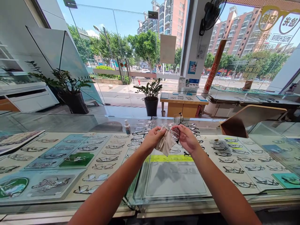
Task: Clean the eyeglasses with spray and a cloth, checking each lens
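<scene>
Above the glass display counter, my left hand is closed on a beige cleaning cloth, which hangs down in folds. Beside it, my right hand pinches a pair of eyeglasses with a dark frame; one temple sticks up past the fingers. The cloth lies close against the glasses, and its top edge hides part of them. Whether it touches a lens I cannot tell. A small white spray bottle stands upright on the counter to the left of my hands.
Rows of eyeglasses fill the glass display counter on both sides. A wooden-edged board leans at the right. Beyond the counter are a potted plant, a small display table and glass doors.
</scene>
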The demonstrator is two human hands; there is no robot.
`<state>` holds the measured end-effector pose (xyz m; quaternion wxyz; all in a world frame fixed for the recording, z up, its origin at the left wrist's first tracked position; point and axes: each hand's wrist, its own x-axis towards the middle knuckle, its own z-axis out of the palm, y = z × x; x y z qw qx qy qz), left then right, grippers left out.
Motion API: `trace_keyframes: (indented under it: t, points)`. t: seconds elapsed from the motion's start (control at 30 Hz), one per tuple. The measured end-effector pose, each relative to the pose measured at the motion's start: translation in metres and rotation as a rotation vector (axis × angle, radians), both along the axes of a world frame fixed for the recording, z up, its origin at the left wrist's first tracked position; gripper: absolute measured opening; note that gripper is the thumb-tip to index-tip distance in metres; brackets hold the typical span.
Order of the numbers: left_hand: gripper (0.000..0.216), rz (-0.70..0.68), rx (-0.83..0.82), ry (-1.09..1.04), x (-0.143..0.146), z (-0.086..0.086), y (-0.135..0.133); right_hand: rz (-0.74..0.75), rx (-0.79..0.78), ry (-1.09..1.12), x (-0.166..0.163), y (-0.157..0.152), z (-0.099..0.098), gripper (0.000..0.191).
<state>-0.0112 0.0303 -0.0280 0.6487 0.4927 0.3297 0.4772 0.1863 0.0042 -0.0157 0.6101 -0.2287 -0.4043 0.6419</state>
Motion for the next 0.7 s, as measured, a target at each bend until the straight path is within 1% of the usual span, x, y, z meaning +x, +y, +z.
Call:
trace_keyframes:
  t: [0.07, 0.13, 0.3, 0.43, 0.57, 0.7]
  points:
    - [0.064, 0.055, -0.005, 0.011, -0.001, 0.0, 0.002, -0.034, 0.014, 0.008, 0.003, 0.0, 0.003, 0.025]
    - [0.066, 0.061, -0.019, 0.011, -0.001, 0.0, 0.003, -0.062, 0.03, 0.001, 0.003, 0.0, 0.004, 0.026]
    - [0.06, -0.039, -0.032, -0.052, 0.001, 0.005, -0.003, -0.061, 0.027, -0.095, -0.005, 0.0, -0.002, 0.031]
    - [0.056, -0.122, -0.037, -0.077, 0.003, 0.007, -0.01, -0.043, -0.006, -0.082, -0.012, 0.0, -0.008, 0.032]
    - [0.056, -0.162, -0.031, -0.062, 0.004, 0.005, -0.012, -0.044, -0.058, -0.05, -0.017, 0.0, -0.012, 0.037]
    - [0.059, -0.17, -0.029, -0.051, 0.004, 0.002, -0.011, -0.04, -0.083, -0.036, -0.021, 0.0, -0.015, 0.039]
